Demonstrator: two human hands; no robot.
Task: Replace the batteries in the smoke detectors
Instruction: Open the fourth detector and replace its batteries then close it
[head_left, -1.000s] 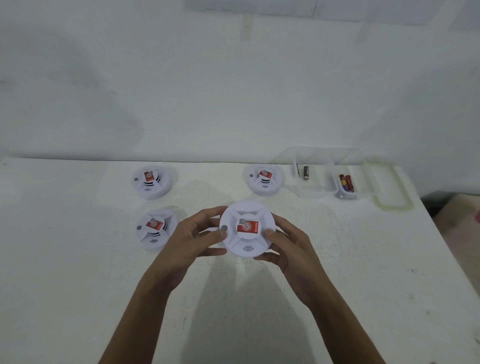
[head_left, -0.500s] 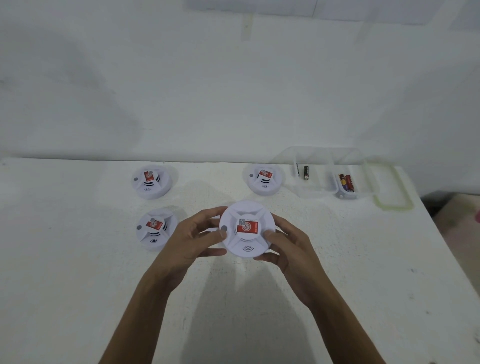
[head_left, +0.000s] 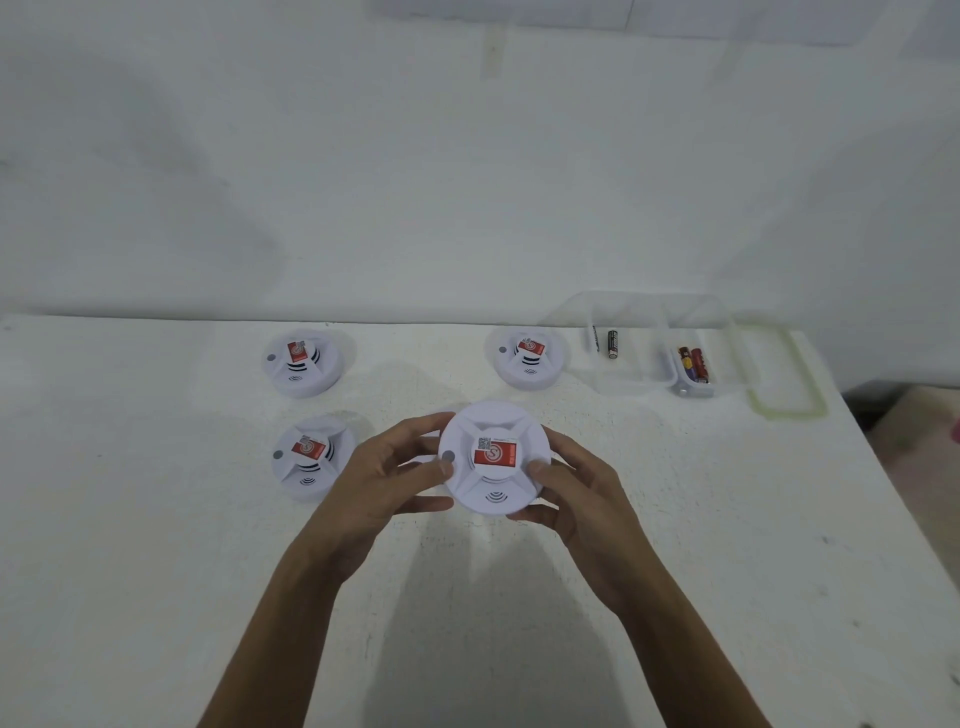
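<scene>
I hold a round white smoke detector (head_left: 493, 488) with a red label above the table's middle, face up. My left hand (head_left: 384, 478) grips its left rim and my right hand (head_left: 576, 493) grips its right rim, thumbs on top. Three more white detectors rest on the table: one at the back left (head_left: 301, 366), one at the front left (head_left: 309, 460), one at the back middle (head_left: 527, 358). A clear plastic box (head_left: 649, 384) at the back right holds a black battery (head_left: 613, 344) and red batteries (head_left: 693, 365).
The white table (head_left: 156, 571) ends at a wall behind and drops off along its right edge. The box's clear lid with a greenish seal (head_left: 789, 384) lies right of the box.
</scene>
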